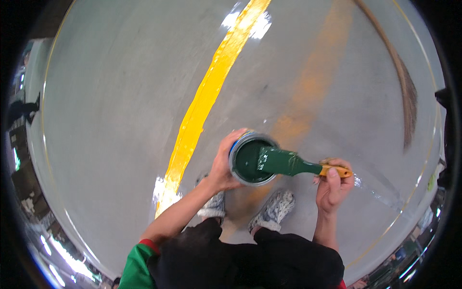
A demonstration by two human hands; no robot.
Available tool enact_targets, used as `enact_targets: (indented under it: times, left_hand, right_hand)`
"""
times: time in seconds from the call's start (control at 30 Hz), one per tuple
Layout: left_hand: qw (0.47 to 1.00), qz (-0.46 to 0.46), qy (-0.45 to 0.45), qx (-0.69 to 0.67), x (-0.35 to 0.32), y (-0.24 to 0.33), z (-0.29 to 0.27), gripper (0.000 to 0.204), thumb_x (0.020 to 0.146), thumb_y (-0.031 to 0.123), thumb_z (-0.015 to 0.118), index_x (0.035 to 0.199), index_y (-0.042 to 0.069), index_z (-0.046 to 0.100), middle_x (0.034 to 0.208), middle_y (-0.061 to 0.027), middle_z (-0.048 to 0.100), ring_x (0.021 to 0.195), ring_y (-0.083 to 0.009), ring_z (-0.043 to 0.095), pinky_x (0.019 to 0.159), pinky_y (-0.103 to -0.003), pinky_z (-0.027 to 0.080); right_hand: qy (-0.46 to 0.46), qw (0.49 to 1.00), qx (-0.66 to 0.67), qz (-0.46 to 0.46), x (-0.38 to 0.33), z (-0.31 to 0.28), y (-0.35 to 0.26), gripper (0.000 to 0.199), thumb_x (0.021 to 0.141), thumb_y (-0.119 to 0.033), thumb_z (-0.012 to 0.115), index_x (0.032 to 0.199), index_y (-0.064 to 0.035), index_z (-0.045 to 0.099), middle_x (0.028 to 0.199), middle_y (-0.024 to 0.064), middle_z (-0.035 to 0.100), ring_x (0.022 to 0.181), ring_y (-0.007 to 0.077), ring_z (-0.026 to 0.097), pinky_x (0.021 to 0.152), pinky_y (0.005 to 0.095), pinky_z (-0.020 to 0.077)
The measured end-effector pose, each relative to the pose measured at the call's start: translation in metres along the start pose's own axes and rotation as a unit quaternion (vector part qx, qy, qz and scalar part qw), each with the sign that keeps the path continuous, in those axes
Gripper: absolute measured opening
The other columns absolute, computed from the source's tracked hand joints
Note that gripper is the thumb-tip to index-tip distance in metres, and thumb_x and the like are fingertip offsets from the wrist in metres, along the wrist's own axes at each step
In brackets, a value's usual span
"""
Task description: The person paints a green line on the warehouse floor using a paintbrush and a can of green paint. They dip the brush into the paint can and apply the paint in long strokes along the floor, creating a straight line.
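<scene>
Green paint (246,163) seemingly confined to the open can (257,183), encircled by curled fingers of the left hand (225,161), and the coated brush (288,163) above, clasped in closed fingers of the right hand (333,189), with glossy yellow line (207,98) apparently laid, faded orange stripe (315,79) uncovered.

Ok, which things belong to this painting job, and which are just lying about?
With the job:
paint can, in your left hand
green paint in it
brush, in your right hand

Lying about, it seems:
broom, on the floor to the right
</scene>
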State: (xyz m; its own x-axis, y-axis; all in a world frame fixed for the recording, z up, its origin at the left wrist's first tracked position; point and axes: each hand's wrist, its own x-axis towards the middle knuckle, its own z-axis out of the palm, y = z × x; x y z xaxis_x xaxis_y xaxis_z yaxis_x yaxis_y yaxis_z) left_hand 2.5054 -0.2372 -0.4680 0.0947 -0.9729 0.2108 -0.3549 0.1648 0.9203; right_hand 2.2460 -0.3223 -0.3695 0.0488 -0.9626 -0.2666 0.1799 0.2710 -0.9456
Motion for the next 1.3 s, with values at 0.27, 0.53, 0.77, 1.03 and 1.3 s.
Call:
enact_targets:
  times: [0.27, 0.53, 0.77, 1.03, 1.3]
  left_hand:
    - [0.999, -0.009, 0.029, -0.028, -0.008, -0.001, -0.003, 0.114, 0.056, 0.026, 0.098, 0.148, 0.004, 0.033, 0.145, -0.0198, 0.048, 0.136, -0.0392, 0.048, 0.117, -0.050, 0.034]
    - [0.995, -0.056, 0.051, -0.063, -0.007, -0.010, -0.005, 0.115, 0.056, 0.023, 0.098, 0.148, 0.003, 0.032, 0.146, -0.0214, 0.047, 0.138, -0.0400, 0.046, 0.118, -0.051, 0.032]
    - [0.998, -0.018, 0.048, -0.031, -0.007, -0.017, -0.012, 0.112, 0.057, 0.024, 0.097, 0.147, 0.002, 0.033, 0.146, -0.0217, 0.047, 0.137, -0.0403, 0.047, 0.117, -0.052, 0.034]
    - [0.995, -0.044, 0.084, 0.012, -0.028, -0.027, -0.034, 0.117, 0.054, 0.027, 0.099, 0.147, 0.004, 0.033, 0.145, -0.0229, 0.048, 0.137, -0.0397, 0.048, 0.117, -0.051, 0.034]
    - [0.991, -0.094, 0.092, 0.025, -0.067, -0.012, -0.058, 0.134, 0.048, 0.030, 0.103, 0.151, 0.004, 0.022, 0.153, -0.0223, 0.037, 0.140, -0.0337, 0.044, 0.120, -0.046, 0.032]
  right_hand:
    - [-0.055, 0.998, -0.010, -0.023, 0.001, 0.016, 0.012, 0.021, 0.093, -0.006, 0.063, 0.110, 0.0049, 0.058, 0.100, 0.0215, 0.064, 0.070, 0.0223, 0.065, 0.057, 0.0310, 0.0545]
    - [-0.059, 0.995, -0.040, -0.064, 0.000, 0.024, 0.014, 0.020, 0.094, -0.007, 0.062, 0.110, 0.0045, 0.058, 0.100, 0.0218, 0.064, 0.068, 0.0218, 0.064, 0.057, 0.0309, 0.0545]
    - [-0.040, 0.998, 0.027, -0.034, 0.000, 0.024, 0.019, 0.020, 0.095, -0.009, 0.063, 0.110, 0.0040, 0.058, 0.101, 0.0213, 0.063, 0.072, 0.0206, 0.064, 0.056, 0.0287, 0.0534]
    - [0.024, 0.993, 0.099, -0.057, 0.044, 0.024, 0.034, 0.017, 0.098, -0.008, 0.061, 0.111, 0.0026, 0.060, 0.104, 0.0172, 0.067, 0.076, 0.0184, 0.066, 0.060, 0.0274, 0.0564]
    - [-0.025, 0.994, -0.084, -0.061, 0.094, 0.072, 0.126, 0.020, 0.099, -0.011, 0.066, 0.111, 0.0042, 0.061, 0.093, 0.0116, 0.069, 0.075, 0.0159, 0.069, 0.067, 0.0285, 0.0582]
